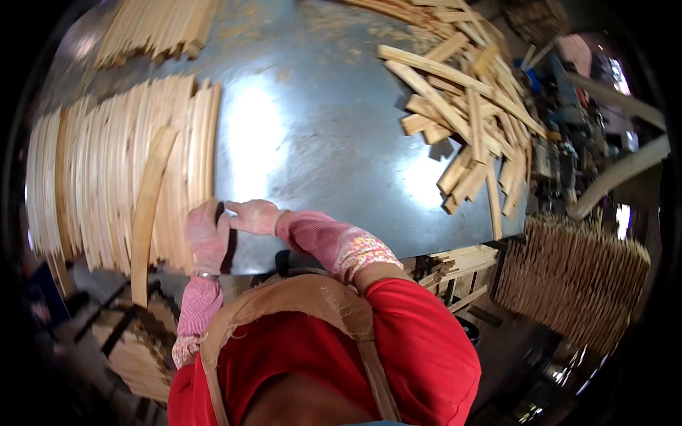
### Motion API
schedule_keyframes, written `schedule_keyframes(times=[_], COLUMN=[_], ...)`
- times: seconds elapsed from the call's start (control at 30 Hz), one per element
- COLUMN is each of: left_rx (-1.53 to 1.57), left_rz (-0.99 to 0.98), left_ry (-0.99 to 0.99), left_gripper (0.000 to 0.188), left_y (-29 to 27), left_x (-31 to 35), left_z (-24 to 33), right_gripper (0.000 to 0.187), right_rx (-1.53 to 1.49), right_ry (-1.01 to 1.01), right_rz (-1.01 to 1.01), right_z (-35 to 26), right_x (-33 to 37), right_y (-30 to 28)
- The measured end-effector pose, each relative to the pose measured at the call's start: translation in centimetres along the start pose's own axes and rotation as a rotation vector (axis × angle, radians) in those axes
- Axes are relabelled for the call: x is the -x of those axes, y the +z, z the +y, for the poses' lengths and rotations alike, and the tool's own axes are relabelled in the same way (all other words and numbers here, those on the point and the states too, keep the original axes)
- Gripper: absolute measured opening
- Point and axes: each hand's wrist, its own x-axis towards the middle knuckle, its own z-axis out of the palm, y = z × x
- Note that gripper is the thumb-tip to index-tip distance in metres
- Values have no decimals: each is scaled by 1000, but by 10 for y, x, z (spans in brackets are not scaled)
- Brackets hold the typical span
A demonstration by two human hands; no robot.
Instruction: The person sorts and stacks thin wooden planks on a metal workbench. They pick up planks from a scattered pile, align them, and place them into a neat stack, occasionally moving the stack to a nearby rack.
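Note:
Both my hands wear pale pink gloves and meet at the near right corner of a row of wooden slats (pixel 121 156) laid side by side on the metal table. Flat against the slats' near ends lies my left hand (pixel 206 238), open, its fingers pointing away from me. My right hand (pixel 256 216) comes in from the right, its thumb and a finger apart, reaching toward the left hand's thumb. A small dark patch (pixel 220 209) shows between the hands; I cannot tell what it is. One curved slat (pixel 151 206) rests loose across the row, its near end overhanging the edge.
The grey metal table (pixel 312 163) carries a second row of slats (pixel 160 28) at the far left. A jumbled heap of wooden pieces (pixel 462 106) covers its right side. A tall slat stack (pixel 575 277) stands right of the table, below machinery with a pale hose (pixel 618 174).

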Motion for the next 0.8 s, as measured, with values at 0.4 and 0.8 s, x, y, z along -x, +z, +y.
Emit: schedule_keyframes(times=[0.4, 0.8], left_rx=[-142, 1146], left_rz=[73, -383], left_ry=[-15, -253], left_gripper=[49, 70], left_y=[120, 316], left_x=[-11, -35], left_z=[106, 414], right_gripper=[100, 93], right_rx=[889, -424], right_ry=[1029, 464], right_rz=[854, 620], right_z=[369, 384], right_x=[342, 446], right_y=[-341, -289])
